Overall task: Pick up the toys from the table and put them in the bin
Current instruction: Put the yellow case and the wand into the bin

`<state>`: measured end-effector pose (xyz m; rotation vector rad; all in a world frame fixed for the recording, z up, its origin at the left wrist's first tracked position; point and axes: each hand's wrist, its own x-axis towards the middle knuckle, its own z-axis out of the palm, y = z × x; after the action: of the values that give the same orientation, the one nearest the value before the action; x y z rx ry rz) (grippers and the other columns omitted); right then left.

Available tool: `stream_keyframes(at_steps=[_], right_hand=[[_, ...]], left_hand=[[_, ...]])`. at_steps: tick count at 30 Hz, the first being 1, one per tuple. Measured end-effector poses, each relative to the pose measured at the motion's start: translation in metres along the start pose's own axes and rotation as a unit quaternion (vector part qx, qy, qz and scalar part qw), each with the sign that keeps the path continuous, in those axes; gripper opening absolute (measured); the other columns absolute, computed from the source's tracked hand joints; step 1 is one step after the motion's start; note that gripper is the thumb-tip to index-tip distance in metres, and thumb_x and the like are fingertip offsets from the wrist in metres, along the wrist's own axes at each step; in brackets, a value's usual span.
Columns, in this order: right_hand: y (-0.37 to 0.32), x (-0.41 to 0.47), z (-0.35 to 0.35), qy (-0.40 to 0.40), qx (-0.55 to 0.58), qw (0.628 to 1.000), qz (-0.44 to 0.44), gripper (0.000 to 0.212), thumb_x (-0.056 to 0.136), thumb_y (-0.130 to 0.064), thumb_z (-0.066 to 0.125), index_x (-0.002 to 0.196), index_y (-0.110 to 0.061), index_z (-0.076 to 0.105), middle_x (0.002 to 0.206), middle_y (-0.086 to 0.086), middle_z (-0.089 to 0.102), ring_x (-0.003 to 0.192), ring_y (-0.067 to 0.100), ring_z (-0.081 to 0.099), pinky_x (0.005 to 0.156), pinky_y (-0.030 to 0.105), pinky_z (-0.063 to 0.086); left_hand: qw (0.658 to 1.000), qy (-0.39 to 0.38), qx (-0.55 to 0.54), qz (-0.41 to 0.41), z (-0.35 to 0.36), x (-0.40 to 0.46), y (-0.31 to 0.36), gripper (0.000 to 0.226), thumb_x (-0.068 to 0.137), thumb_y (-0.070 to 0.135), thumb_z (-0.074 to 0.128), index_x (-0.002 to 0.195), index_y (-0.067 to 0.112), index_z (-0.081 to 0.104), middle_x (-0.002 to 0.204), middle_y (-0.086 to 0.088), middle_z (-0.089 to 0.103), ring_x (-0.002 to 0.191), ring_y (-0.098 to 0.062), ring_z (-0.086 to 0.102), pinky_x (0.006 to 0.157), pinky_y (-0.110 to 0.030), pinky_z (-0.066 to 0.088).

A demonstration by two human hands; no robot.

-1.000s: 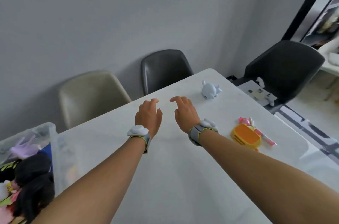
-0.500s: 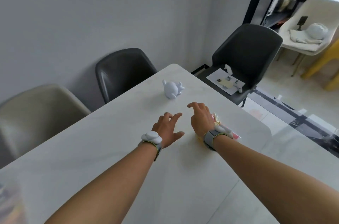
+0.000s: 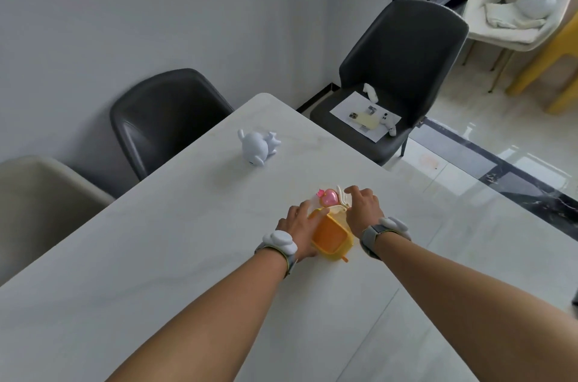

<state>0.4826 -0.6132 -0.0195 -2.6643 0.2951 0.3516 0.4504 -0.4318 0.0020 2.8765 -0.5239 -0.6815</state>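
Left hand (image 3: 301, 226) and right hand (image 3: 362, 208), fingers curled, grip one orange toy (image 3: 331, 234); one white toy (image 3: 257, 147) lies well beyond it; three chairs.

The person is wearing no sleeves; both forearms are showing bare from the lower edge of the view up to the wrists. Each wrist is carrying a grey fabric band (image 3: 371, 237) with a thin yellow-green edge, and a rounded, lumpy white plastic unit (image 3: 279, 241) is sitting on top of each band. The left hand (image 3: 299, 226) and right hand (image 3: 363, 207) are wearing no gloves.
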Motion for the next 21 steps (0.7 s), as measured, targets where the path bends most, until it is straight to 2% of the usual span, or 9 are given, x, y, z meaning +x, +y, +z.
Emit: stream_keyframes(at_steps=[4, 7, 10, 12, 15, 18, 21], right_hand=[[0.015, 0.014, 0.007, -0.041, -0.015, 0.999, 0.02, 0.048, 0.096, -0.008, 0.054, 0.137, -0.029, 0.042, 0.128, 0.009, 0.048, 0.113, 0.028, 0.049, 0.09, 0.043, 0.05], [0.019, 0.02, 0.012, -0.064, -0.037, 0.997, 0.022, 0.05, 0.095, -0.008, 0.054, 0.139, -0.029, 0.039, 0.126, 0.009, 0.049, 0.113, 0.028, 0.049, 0.09, 0.042, 0.049], [0.023, 0.029, 0.019, -0.091, -0.06, 0.994, 0.024, 0.05, 0.096, -0.011, 0.052, 0.141, -0.029, 0.036, 0.126, 0.01, 0.05, 0.113, 0.029, 0.05, 0.093, 0.042, 0.049], [0.023, 0.032, 0.024, -0.108, -0.073, 0.991, 0.027, 0.048, 0.096, -0.01, 0.049, 0.139, -0.027, 0.037, 0.124, 0.01, 0.052, 0.112, 0.029, 0.051, 0.094, 0.042, 0.048], [0.017, 0.042, 0.034, -0.133, -0.08, 0.987, 0.029, 0.045, 0.094, -0.007, 0.048, 0.136, -0.023, 0.04, 0.121, 0.011, 0.055, 0.109, 0.03, 0.055, 0.094, 0.041, 0.048], [0.01, 0.048, 0.035, -0.154, -0.066, 0.985, 0.044, 0.04, 0.095, -0.008, 0.05, 0.132, -0.019, 0.04, 0.118, 0.012, 0.06, 0.105, 0.031, 0.061, 0.092, 0.041, 0.051], [0.0, 0.054, 0.036, -0.161, -0.059, 0.983, 0.06, 0.031, 0.095, -0.009, 0.052, 0.122, -0.014, 0.039, 0.112, 0.013, 0.062, 0.1, 0.032, 0.063, 0.087, 0.041, 0.052]], left_hand=[[0.996, -0.02, 0.058, 0.057, 0.012, 0.021, 0.011, 0.107, 0.075, 0.028, 0.079, 0.155, 0.043, 0.009, 0.164, -0.001, 0.004, 0.143, -0.033, 0.025, 0.102, -0.049, 0.046], [0.991, -0.053, 0.108, 0.064, 0.022, 0.03, 0.014, 0.118, 0.073, 0.026, 0.082, 0.156, 0.039, -0.001, 0.163, -0.003, 0.008, 0.148, -0.032, 0.014, 0.113, -0.054, 0.032], [0.986, -0.045, 0.146, 0.066, 0.031, 0.039, 0.013, 0.112, 0.078, 0.024, 0.076, 0.156, 0.039, -0.003, 0.158, -0.005, 0.019, 0.146, -0.031, 0.015, 0.115, -0.059, 0.024], [0.985, -0.033, 0.158, 0.066, 0.034, 0.042, 0.012, 0.102, 0.08, 0.027, 0.073, 0.155, 0.039, 0.005, 0.151, -0.009, 0.027, 0.141, -0.032, 0.022, 0.114, -0.059, 0.023], [0.986, -0.029, 0.155, 0.057, 0.034, 0.045, 0.005, 0.089, 0.072, 0.037, 0.079, 0.144, 0.035, 0.028, 0.144, -0.01, 0.032, 0.137, -0.033, 0.027, 0.114, -0.06, 0.02], [0.987, -0.032, 0.146, 0.052, 0.036, 0.043, 0.0, 0.088, 0.072, 0.046, 0.077, 0.144, 0.031, 0.03, 0.148, -0.007, 0.032, 0.143, -0.031, 0.021, 0.116, -0.063, 0.014], [0.991, -0.044, 0.125, 0.026, 0.033, 0.037, -0.013, 0.079, 0.075, 0.048, 0.072, 0.14, 0.022, 0.035, 0.139, -0.005, 0.045, 0.136, -0.029, 0.036, 0.115, -0.061, 0.018]])
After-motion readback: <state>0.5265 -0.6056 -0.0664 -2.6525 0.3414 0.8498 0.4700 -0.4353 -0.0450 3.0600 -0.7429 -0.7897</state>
